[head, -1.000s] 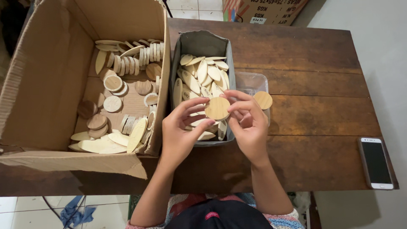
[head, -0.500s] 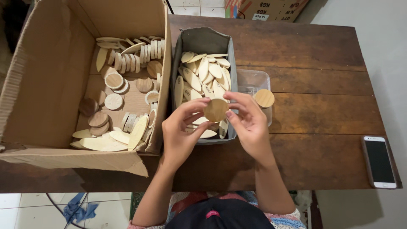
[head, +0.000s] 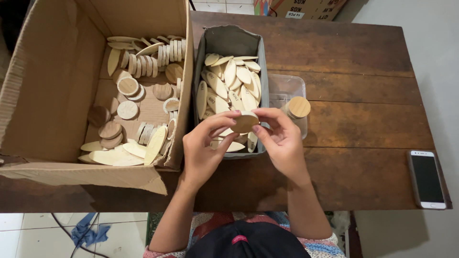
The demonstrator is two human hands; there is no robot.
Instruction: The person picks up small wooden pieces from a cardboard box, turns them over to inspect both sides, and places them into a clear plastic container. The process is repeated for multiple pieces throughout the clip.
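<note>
Round wooden disc [head: 245,122]: pale, seen nearly edge-on, its flat faces tilted toward 12 and 6 o'clock, its width running 9 to 3. Position: in the air above the near end of the grey bin [head: 262,71], at table centre. Grip: left hand [head: 206,150] pinches the disc's 9 o'clock edge between thumb and fingertips; right hand [head: 282,141] pinches the 3 o'clock edge likewise. Both hands closed on it, about equally near.

Grey bin: filled with pale oval wooden pieces [head: 232,83], loosely heaped.

Cardboard box [head: 52,91], at 9 o'clock of the bin: round and oval wooden pieces, some standing in rows.

Clear plastic tub [head: 287,86], at 3 o'clock of the bin, touching it; small jar with wooden lid [head: 299,107] inside.

White smartphone [head: 427,179], at 4 o'clock on the wooden table [head: 363,62], well apart.
</note>
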